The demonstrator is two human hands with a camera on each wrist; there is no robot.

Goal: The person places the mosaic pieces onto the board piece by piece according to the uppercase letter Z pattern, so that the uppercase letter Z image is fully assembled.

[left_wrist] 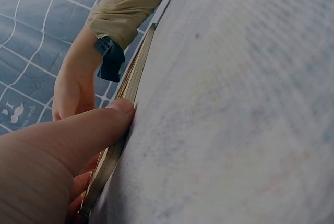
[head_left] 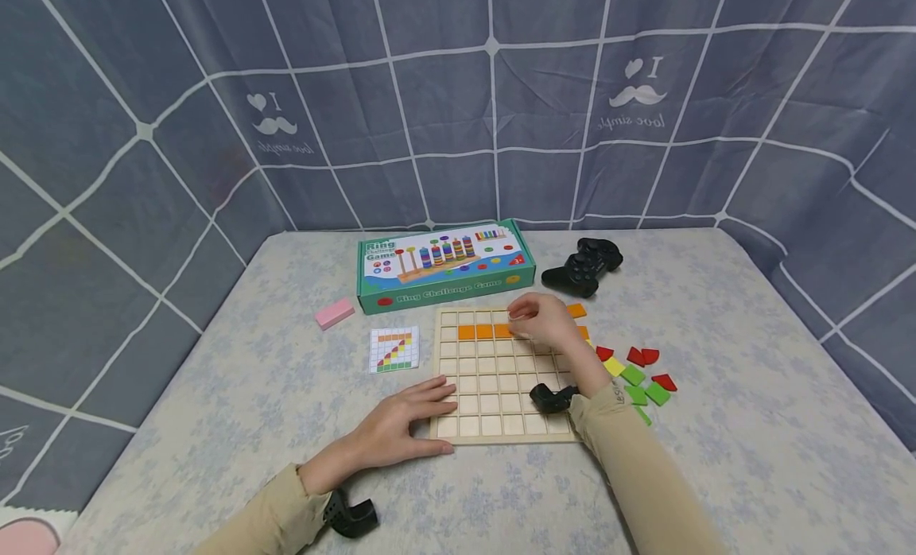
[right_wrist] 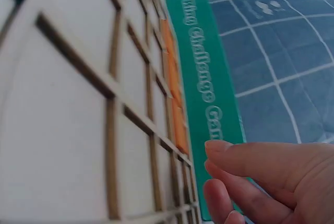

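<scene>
Board (head_left: 489, 404) lies flat, my left hand (head_left: 390, 428) relaxed at its left edge, likely steadying it; beside orange squares (head_left: 484, 331) near its far edge my right hand (head_left: 547, 320) curls, whether gripping anything I can't tell.

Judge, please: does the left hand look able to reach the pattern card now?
Probably yes: the pattern card lies flat just beyond the left hand, with nothing on top of it or between them.
</scene>
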